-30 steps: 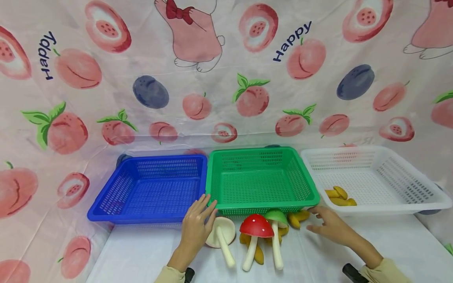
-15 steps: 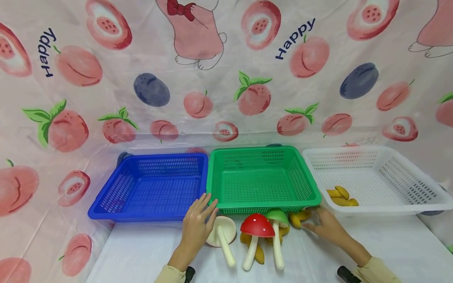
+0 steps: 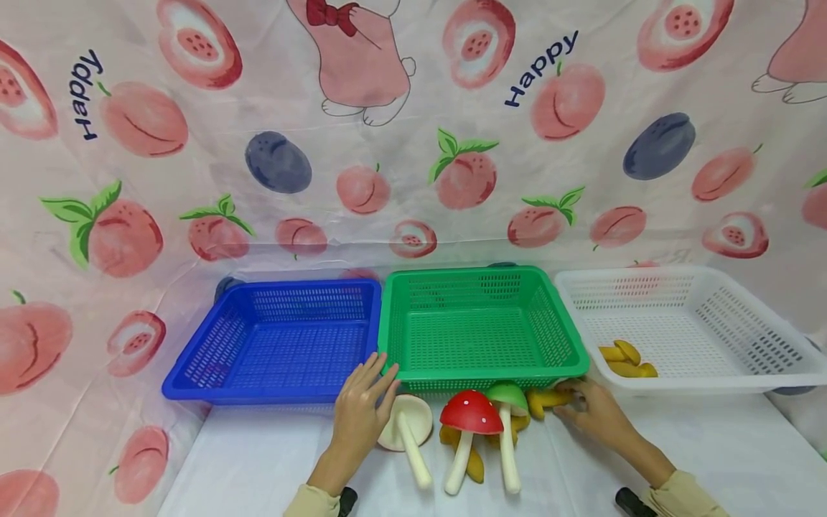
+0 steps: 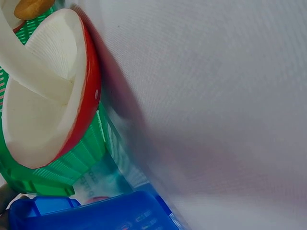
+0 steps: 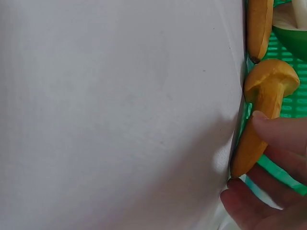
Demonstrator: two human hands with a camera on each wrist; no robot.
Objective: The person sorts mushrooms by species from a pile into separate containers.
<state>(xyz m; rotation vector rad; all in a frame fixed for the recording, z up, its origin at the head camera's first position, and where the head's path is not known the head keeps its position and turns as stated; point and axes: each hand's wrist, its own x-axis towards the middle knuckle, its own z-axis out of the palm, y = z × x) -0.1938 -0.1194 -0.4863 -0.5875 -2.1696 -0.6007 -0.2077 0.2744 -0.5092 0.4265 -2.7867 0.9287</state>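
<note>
My right hand (image 3: 601, 416) pinches a yellow-brown toy mushroom (image 5: 268, 98) by the stem, in front of the green basket (image 3: 484, 375). In the right wrist view the thumb lies on the stem, with the fingers on the other side. My left hand (image 3: 360, 406) rests with fairly straight fingers at the green basket's front left corner, beside the blue basket (image 3: 258, 397). Just right of it lies a red-capped mushroom (image 4: 90, 105), pale underside showing. A red mushroom with white dots (image 3: 470, 413) and a green-capped one (image 3: 507, 396) lie further right, over more brown mushrooms (image 3: 474, 468).
The white basket (image 3: 717, 384) at the right holds a few brown mushrooms (image 3: 629, 368). All three baskets stand in a row on the white tablecloth (image 3: 258, 459). A fruit-print cloth (image 3: 413, 194) hangs behind them.
My right hand has moved left onto the brown mushroom and its fingers have closed on the stem. That mushroom has turned slightly. The left hand has stayed in place.
</note>
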